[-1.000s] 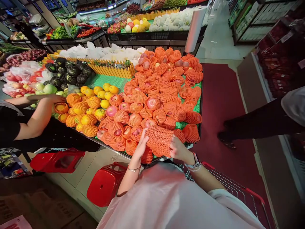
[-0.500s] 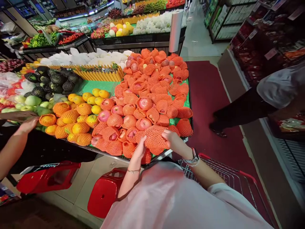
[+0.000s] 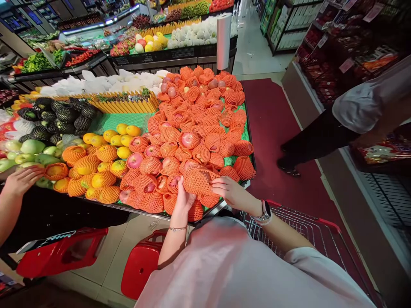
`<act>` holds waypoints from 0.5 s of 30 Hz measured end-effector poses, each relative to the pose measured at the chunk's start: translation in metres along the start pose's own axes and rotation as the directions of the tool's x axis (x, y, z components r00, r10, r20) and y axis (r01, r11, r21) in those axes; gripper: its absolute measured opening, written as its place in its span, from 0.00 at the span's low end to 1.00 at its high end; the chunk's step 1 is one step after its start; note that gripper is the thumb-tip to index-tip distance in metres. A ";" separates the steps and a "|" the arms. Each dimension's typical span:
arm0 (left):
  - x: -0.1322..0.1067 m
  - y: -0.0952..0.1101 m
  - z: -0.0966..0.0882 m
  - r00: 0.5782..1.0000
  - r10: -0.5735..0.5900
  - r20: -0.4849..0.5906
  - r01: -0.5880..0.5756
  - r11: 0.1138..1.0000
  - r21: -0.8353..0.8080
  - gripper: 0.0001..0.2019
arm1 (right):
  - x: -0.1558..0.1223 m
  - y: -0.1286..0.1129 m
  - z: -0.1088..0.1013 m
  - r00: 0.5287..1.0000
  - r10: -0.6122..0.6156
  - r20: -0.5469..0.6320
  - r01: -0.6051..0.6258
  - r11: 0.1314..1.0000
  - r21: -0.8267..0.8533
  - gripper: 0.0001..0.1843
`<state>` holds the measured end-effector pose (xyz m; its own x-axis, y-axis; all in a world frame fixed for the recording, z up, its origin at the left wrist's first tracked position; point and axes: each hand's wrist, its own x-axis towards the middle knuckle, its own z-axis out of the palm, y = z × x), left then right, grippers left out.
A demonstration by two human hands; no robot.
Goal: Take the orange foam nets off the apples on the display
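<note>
Both hands hold one apple in an orange foam net [image 3: 198, 179], just above the front edge of the fruit display. My left hand [image 3: 184, 197] cups it from the left, thumb up along its side. On its right, the fingers of my right hand [image 3: 227, 191] pinch the gathered end of the net. The net covers nearly all of the fruit inside. Behind and to the left lie many more netted apples [image 3: 170, 167], some with pink skin showing through the net openings.
Oranges [image 3: 105, 175], avocados [image 3: 64, 115] and green apples [image 3: 32, 146] lie left on the display. Another person's hand [image 3: 24, 179] is at its left edge. A red stool [image 3: 138, 269] stands below, a shopping cart [image 3: 295, 226] at my right. A person in dark trousers [image 3: 316, 137] stands beyond.
My hands have shifted slightly left with the netted apple. My right fingers now pinch the net's end instead of holding its side. The whole view has moved a little.
</note>
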<state>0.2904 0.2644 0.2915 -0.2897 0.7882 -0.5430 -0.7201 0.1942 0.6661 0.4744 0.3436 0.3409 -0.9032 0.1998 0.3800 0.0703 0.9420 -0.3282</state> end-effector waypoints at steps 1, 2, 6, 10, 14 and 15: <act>0.000 0.001 0.001 1.000 0.002 0.001 -0.002 1.000 -0.007 0.29 | 0.002 -0.002 -0.001 0.998 -0.003 0.056 0.002 1.000 0.005 0.17; -0.001 0.001 0.003 1.000 0.000 0.004 0.000 1.000 -0.013 0.28 | 0.004 -0.003 -0.002 0.992 -0.002 0.125 0.002 1.000 0.005 0.17; -0.006 -0.004 0.014 0.998 -0.053 0.046 0.055 0.997 -0.058 0.25 | 0.008 -0.008 0.002 0.965 -0.079 0.252 0.098 0.993 -0.064 0.10; -0.010 -0.012 0.022 0.996 -0.032 0.079 0.041 0.993 -0.106 0.29 | 0.008 -0.005 0.005 0.999 -0.026 -0.028 0.023 0.993 -0.114 0.07; -0.010 -0.019 0.023 0.994 -0.061 0.091 0.071 0.991 -0.115 0.31 | 0.008 0.003 0.002 0.994 0.030 -0.100 -0.033 0.999 -0.027 0.19; -0.010 -0.020 0.022 0.991 -0.073 0.109 0.085 0.990 -0.110 0.31 | 0.009 0.004 0.002 0.995 0.046 -0.089 -0.048 0.999 -0.024 0.22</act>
<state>0.3217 0.2654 0.2946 -0.1660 0.8309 -0.5311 -0.8071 0.1950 0.5573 0.4659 0.3489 0.3415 -0.8578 0.2657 0.4399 0.1235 0.9375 -0.3255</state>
